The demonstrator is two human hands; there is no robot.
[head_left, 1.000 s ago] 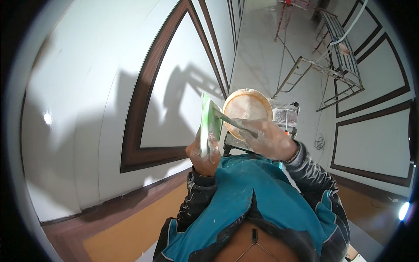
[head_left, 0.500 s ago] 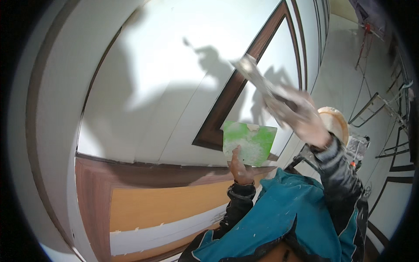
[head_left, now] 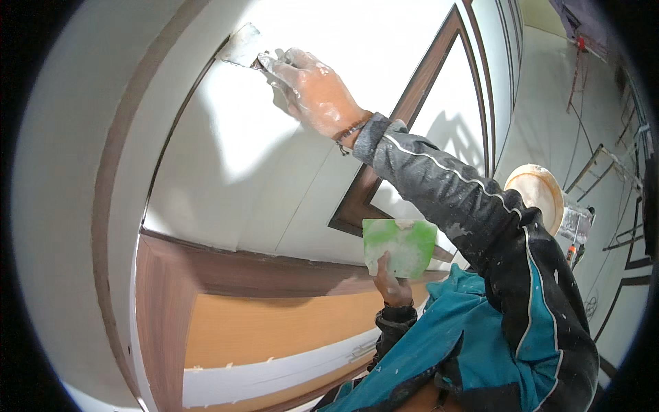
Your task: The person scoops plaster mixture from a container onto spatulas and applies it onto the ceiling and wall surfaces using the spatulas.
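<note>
My right hand (head_left: 317,93), smeared with white putty, is closed round a putty knife (head_left: 241,47). The knife's flat blade lies against the upper left of the white panel (head_left: 274,172), at the dark seam along its edge. My fingers hide most of the handle. Lower down, my left hand (head_left: 394,285) grips a green plastic sheet (head_left: 400,240) by its near edge, thumb on top. Whitish putty covers much of that sheet, which is apart from the knife.
Dark brown wood trim (head_left: 364,189) crosses the white panel. Below it runs a brown frame (head_left: 206,264) around a tan panel (head_left: 274,328). To the right stands a round, putty-stained bucket (head_left: 534,189); metal stepladders (head_left: 592,168) are farther off.
My right hand has swung up and left with the putty knife, from above the green sheet to the panel's edge. The left hand still holds the sheet. The view has shifted slightly.
</note>
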